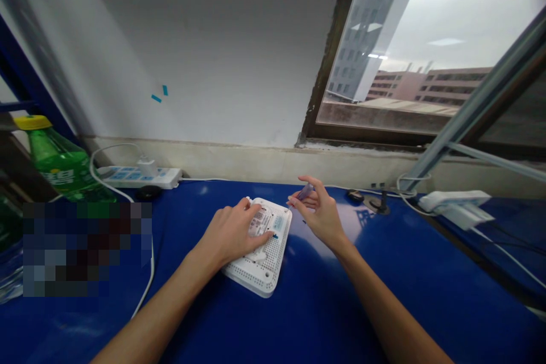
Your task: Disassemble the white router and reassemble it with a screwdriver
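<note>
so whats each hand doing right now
left hand: open, pressed on white router
right hand: closed, holding small purple tool

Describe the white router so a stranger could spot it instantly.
Below the window sits a blue tabletop. Near its middle, under the person's left hand, lies the white router, label side up. Its casing is dotted with vent holes, unlike the smooth power strip beyond it.

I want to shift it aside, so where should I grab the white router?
Probably by its long edges at the end nearest the camera, reaching in from that side, on the white router. It lies flat, perforated face up, so the edges offer the best purchase, and the left hand covers the far end.
</note>
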